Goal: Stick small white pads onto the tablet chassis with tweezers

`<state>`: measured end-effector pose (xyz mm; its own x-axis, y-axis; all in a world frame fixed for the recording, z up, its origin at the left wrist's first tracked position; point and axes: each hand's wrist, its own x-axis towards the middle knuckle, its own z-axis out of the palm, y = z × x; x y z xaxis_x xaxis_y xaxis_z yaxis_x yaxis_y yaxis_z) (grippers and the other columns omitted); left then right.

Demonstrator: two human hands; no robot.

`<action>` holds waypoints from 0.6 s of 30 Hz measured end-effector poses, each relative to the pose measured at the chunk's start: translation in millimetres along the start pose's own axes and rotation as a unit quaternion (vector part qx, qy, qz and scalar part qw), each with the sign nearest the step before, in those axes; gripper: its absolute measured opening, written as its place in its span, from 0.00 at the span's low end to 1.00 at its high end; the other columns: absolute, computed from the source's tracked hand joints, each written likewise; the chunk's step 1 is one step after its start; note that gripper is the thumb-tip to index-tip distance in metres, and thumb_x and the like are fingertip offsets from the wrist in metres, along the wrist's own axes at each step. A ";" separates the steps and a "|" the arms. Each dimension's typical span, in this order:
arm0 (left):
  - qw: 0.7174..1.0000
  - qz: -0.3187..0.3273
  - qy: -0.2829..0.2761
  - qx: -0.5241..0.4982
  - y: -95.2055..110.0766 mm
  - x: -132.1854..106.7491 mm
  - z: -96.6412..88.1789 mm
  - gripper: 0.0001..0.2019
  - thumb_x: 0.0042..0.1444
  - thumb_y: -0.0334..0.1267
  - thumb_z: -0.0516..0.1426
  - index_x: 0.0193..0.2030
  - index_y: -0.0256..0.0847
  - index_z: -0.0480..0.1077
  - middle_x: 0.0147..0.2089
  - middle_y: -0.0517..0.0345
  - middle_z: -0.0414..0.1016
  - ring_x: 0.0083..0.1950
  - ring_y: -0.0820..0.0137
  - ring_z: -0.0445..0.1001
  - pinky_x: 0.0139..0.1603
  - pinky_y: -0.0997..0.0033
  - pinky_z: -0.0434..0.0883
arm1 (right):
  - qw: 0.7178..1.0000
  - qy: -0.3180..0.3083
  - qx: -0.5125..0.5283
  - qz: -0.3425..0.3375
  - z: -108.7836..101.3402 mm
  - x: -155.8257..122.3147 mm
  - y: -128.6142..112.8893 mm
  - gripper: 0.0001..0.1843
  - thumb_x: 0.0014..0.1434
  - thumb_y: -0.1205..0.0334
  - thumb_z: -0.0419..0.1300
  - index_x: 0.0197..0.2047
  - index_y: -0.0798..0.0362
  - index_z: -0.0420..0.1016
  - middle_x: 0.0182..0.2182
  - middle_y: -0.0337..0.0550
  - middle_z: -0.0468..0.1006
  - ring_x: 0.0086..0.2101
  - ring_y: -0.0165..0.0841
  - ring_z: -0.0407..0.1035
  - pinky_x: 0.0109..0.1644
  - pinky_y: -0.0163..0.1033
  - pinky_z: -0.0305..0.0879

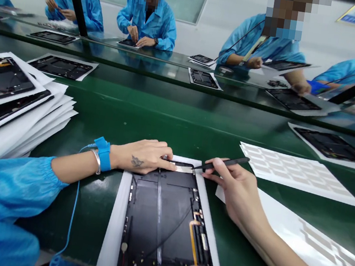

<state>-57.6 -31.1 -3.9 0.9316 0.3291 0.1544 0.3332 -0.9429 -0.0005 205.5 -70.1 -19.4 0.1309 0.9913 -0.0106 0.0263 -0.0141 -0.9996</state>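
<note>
In front of me lies a black tablet housing (173, 211) on a white sheet, with a ribbon cable and small parts along its right side. A pale strip (184, 169) spans part of its far end. My left hand (144, 155) rests over the far left corner, index finger stretched onto the strip's left end, the other fingers loosely bent. Black tweezers (226, 162) are pinched in my right hand (238, 190), their tip touching or just above the strip's right end. A blue wrist strap (103, 154) with a cord is on my left wrist.
Housings interleaved with white sheets form a stack (34, 117) at left. To the right lie a sheet of pale strips (298, 169) and a second sheet (285, 210). Beyond, more housings (64, 66) lie along the green line; several people in blue work across it.
</note>
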 end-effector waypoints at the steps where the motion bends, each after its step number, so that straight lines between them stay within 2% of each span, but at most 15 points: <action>1: 1.000 0.000 0.001 0.000 0.0 0.1 0.0 0.19 0.67 0.28 0.47 0.60 0.46 0.67 0.53 0.51 0.71 0.46 0.66 0.67 0.42 0.67 0.65 | 1.000 -0.001 0.005 -0.005 0.1 -0.3 0.4 0.19 0.48 0.44 0.72 0.27 0.52 0.81 0.29 0.41 0.76 0.31 0.30 0.71 0.38 0.35 0.77; 11: 1.000 -0.003 -0.012 0.000 0.7 1.2 -3.5 0.19 0.68 0.29 0.47 0.61 0.46 0.67 0.53 0.51 0.71 0.45 0.66 0.67 0.43 0.67 0.65 | 1.000 0.003 -0.015 0.005 1.1 2.6 0.8 0.23 0.42 0.41 0.74 0.28 0.53 0.81 0.24 0.40 0.77 0.28 0.30 0.72 0.37 0.35 0.76; 18: 1.000 -0.005 -0.008 -0.007 1.1 0.8 -2.4 0.19 0.68 0.29 0.47 0.61 0.46 0.67 0.52 0.50 0.71 0.46 0.66 0.67 0.44 0.67 0.66 | 0.999 0.000 -0.044 -0.002 1.7 1.7 0.6 0.23 0.43 0.40 0.73 0.29 0.53 0.80 0.24 0.40 0.77 0.28 0.32 0.72 0.39 0.39 0.76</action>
<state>-56.8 -31.9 -1.4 0.9302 0.3398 0.1390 0.3412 -0.9399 0.0142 204.1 -68.2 -20.0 0.1302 0.9915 -0.0057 0.1136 -0.0207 -0.9933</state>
